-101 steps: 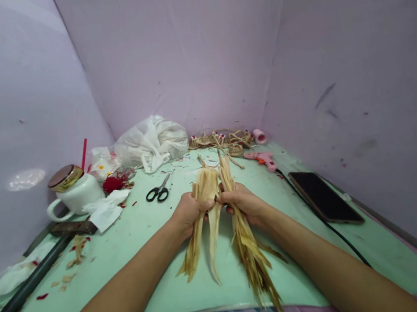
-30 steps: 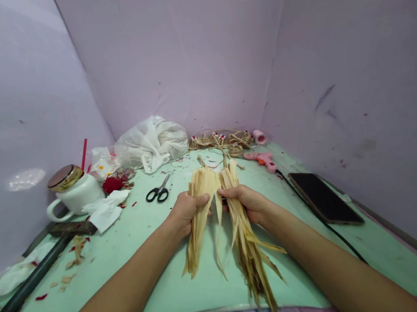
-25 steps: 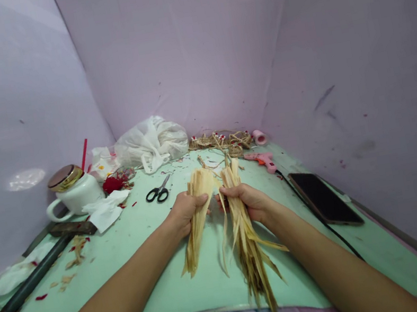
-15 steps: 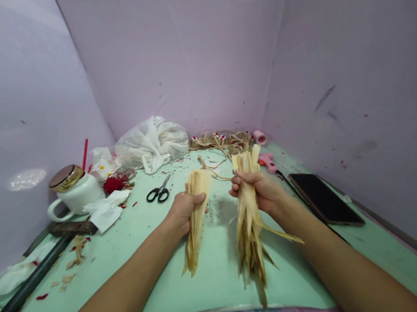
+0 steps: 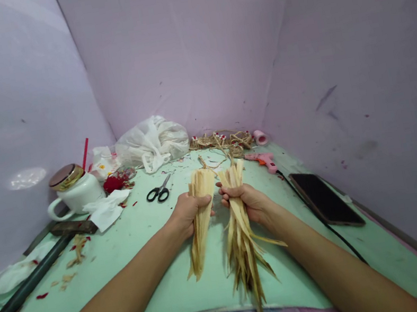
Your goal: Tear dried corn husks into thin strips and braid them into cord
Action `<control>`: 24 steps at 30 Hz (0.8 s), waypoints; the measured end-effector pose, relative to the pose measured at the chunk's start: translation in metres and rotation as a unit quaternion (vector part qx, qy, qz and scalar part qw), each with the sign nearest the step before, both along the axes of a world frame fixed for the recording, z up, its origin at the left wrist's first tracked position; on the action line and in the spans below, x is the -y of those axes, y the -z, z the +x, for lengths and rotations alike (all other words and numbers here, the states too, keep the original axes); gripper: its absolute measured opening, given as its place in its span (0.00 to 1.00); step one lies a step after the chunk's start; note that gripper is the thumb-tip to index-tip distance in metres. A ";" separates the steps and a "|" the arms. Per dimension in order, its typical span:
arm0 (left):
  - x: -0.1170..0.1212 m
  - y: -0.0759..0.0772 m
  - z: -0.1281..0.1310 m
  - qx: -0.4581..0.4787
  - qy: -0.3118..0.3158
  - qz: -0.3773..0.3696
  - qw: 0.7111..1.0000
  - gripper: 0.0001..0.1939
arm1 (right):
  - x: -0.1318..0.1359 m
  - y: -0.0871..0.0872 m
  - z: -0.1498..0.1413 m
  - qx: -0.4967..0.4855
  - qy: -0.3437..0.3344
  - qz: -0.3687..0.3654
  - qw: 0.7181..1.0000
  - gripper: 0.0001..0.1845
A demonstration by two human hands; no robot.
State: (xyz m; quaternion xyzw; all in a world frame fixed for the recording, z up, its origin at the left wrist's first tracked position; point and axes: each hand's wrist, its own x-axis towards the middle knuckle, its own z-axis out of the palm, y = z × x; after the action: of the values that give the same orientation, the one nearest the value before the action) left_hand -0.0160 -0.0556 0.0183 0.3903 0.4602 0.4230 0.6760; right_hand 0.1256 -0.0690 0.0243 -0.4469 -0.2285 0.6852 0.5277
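Observation:
My left hand (image 5: 191, 212) is closed round a flat bundle of dried corn husks (image 5: 204, 221), its pale wide end up and its brownish tips hanging toward me. A second, looser husk bundle (image 5: 243, 241) is gripped by my right hand (image 5: 249, 201), thumb across its front. Ragged dark tips fan out below that hand, and one strip sticks out to the right. The two bundles are side by side over the table, close but apart at the hands. Some fingers of both hands are hidden behind the husks.
Scissors (image 5: 159, 191) lie left of the hands. A pink glue gun (image 5: 264, 161) with a cord and a dark phone (image 5: 326, 199) are at right. A lidded white mug (image 5: 80, 194), a hammer (image 5: 72, 229), a plastic bag (image 5: 157, 141) and twine (image 5: 230, 140) sit farther out.
My right hand has moved left and slightly down with its husk bundle, uncovering the glue gun. My left hand has shifted slightly right, so the bundles are closer together.

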 end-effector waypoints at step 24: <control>0.002 -0.003 -0.007 0.083 0.139 -0.082 0.983 0.15 | 0.001 -0.001 0.003 0.108 -0.011 0.097 0.989 0.16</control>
State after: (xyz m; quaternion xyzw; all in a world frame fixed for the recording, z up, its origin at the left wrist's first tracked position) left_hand -0.0231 -0.0572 0.0208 0.3576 0.3768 0.3168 0.7936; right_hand 0.1287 -0.0702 0.0251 -0.4627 -0.3538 0.6133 0.5334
